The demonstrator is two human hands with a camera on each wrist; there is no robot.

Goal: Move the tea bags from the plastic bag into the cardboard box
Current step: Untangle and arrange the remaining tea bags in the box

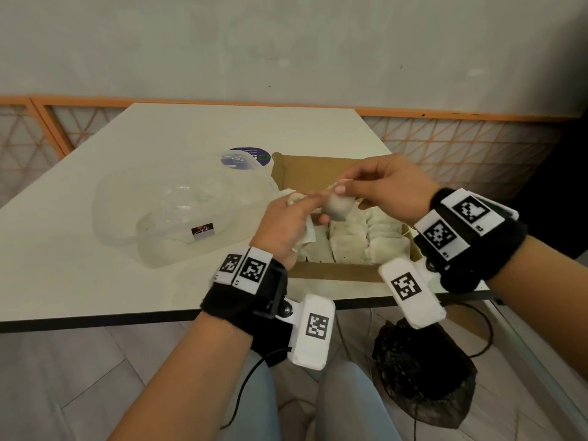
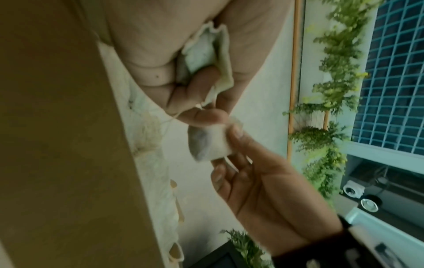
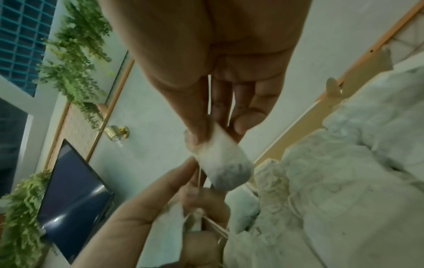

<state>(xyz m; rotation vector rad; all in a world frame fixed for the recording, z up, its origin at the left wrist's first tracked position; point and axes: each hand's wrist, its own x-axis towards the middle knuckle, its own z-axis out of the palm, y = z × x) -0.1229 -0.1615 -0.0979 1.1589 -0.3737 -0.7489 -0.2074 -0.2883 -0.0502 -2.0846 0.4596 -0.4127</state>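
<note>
The right hand [image 1: 385,189] pinches one soft, puffy paper tea bag [image 1: 339,209] above the open cardboard box [image 1: 337,271] near the tabletop's front edge; the left hand [image 1: 286,224] clutches crumpled tea bags [image 2: 206,56] and tangled string. Seemingly separating them; next, drop it among the rows inside. The limp clear plastic bag [image 1: 165,211] lies just left.

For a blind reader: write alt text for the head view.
Two hands hold tea bags above an open box of tea bags: the right hand pinches one bag, the left hand grips others. A plastic bag lies left on the table.
</note>
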